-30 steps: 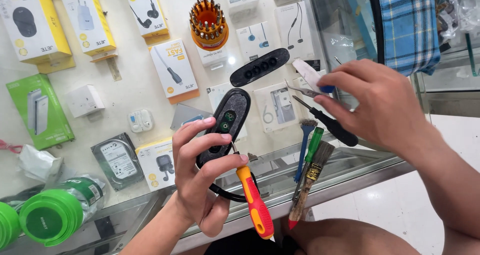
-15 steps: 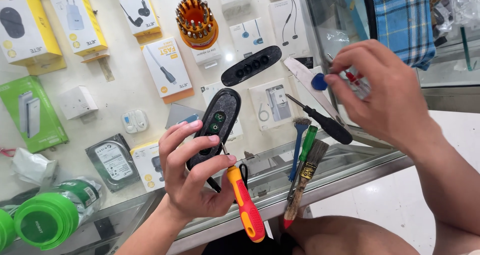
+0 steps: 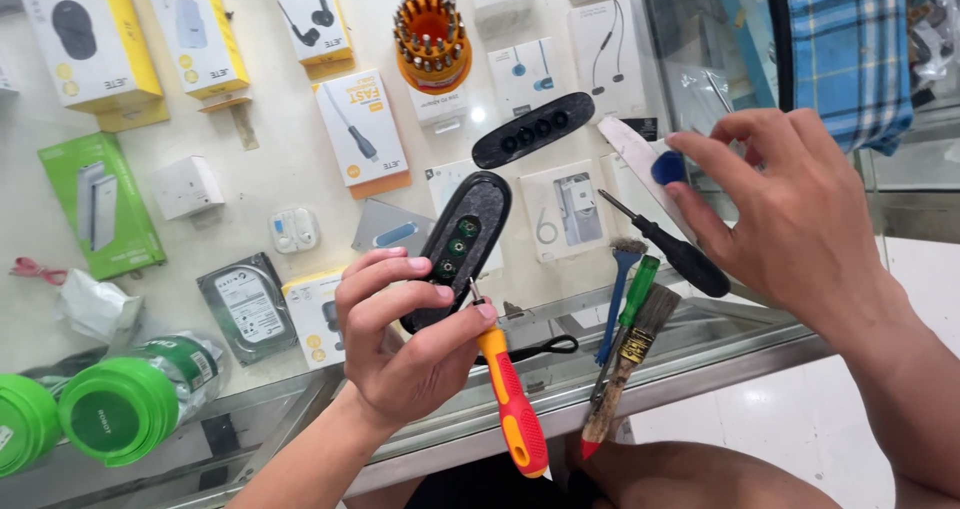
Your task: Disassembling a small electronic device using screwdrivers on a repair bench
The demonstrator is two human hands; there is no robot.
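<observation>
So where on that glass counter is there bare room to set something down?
Bare glass lies between the white wall plug and the white cable box. It is crowded by the right hand: black screwdriver, blue brush, paintbrush.

Screwdriver [image 3: 510, 389] left of brushes [image 3: 625, 349]

The left hand [image 3: 410, 334] hides the black device's [image 3: 462, 239] lower end and the screwdriver [image 3: 507, 389] tip.

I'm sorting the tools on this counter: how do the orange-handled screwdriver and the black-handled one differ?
The orange-handled screwdriver has a red-and-orange grip; the black-handled screwdriver is all dark. The left hand pinches the orange one together with the black device shell; the black one lies loose on the glass counter under the right hand. Both have slim metal shafts.
</observation>
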